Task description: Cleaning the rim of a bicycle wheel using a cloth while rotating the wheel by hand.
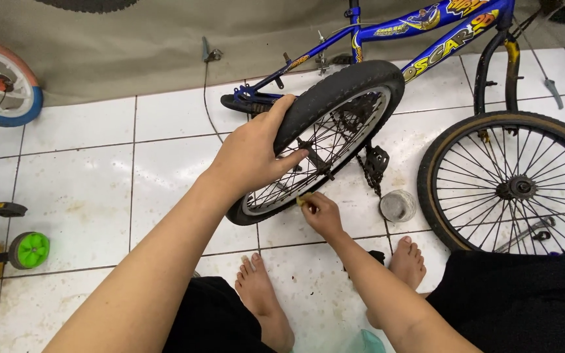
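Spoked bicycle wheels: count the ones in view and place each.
2. One black-tyred wheel stands at centre, gripped on top by the left hand, the right hand at its lower rim. One tan-walled wheel sits on the right. Others may lie out of frame.

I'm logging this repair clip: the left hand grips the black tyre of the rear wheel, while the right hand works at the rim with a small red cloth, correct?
Not quite. In the head view the left hand does grip the black tyre, and the right hand is at the rim, but the small thing it holds is yellowish, not red.

Bright, even light; tiles (80, 189) glare (edges bend).
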